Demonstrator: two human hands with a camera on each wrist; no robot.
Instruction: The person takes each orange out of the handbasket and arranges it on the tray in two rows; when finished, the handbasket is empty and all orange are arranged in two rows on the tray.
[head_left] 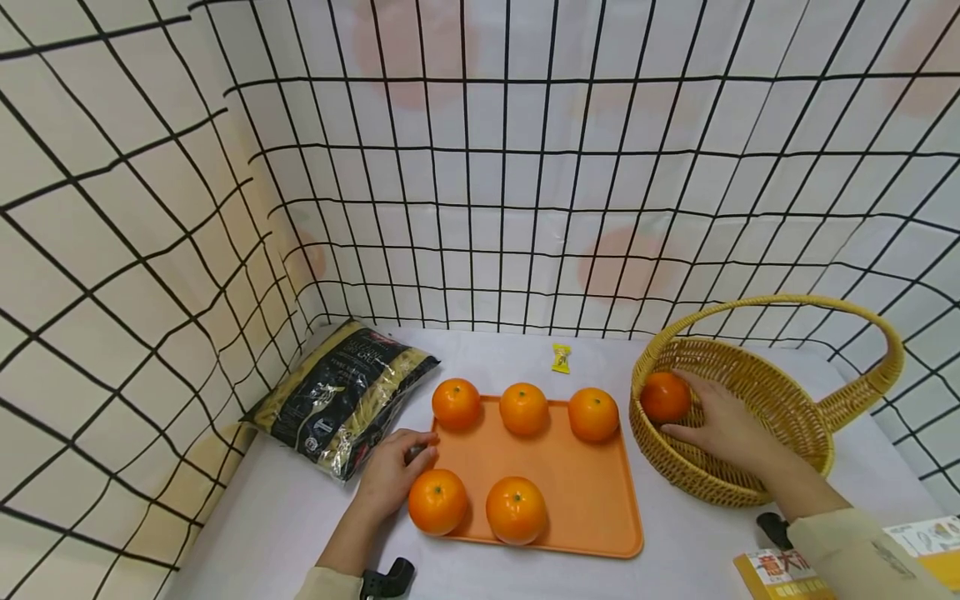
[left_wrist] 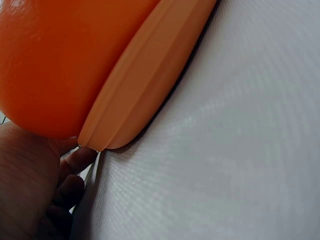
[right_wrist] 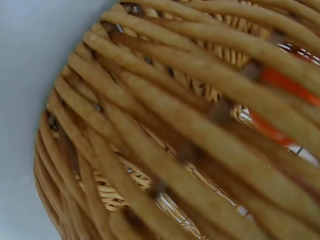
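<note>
Inside the wicker basket my right hand holds an orange, with fingers above it and thumb below. The right wrist view shows the basket's woven wall close up, with red-orange patches behind its gaps. My left hand is at the left edge of the orange tray, thumb and forefinger at its rim. Several oranges stand along the tray: three at the back, a front-left orange next to my left hand, and a front-middle orange. Part of the left fingers is hidden behind the tray rim.
A black and gold bag lies left of the tray. Behind the tray is a small yellow wrapped candy. A yellow and white box lies at the front right, partly under the right sleeve. Black wire grid surrounds the white table.
</note>
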